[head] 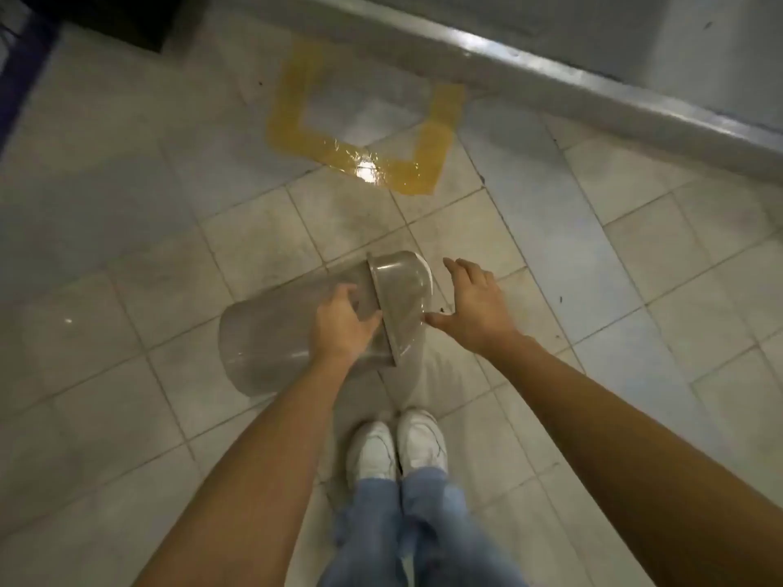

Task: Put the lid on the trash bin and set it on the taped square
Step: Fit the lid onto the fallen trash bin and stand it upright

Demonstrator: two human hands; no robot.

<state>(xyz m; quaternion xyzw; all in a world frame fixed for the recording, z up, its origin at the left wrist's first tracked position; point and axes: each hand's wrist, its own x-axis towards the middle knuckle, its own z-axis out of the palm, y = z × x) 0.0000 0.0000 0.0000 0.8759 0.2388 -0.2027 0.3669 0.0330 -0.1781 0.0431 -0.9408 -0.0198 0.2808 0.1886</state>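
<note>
A see-through grey trash bin is held tilted on its side above the tiled floor, its base toward the left. The domed lid sits on its mouth at the right end. My left hand grips the bin near the rim where lid and bin meet. My right hand is spread just right of the lid, its thumb tip touching the lid's lower edge, fingers apart. The yellow taped square lies on the floor farther ahead, against the wall base.
A grey wall ledge runs diagonally across the upper right. A dark object stands at the upper left. My white shoes and blue trousers are below the bin.
</note>
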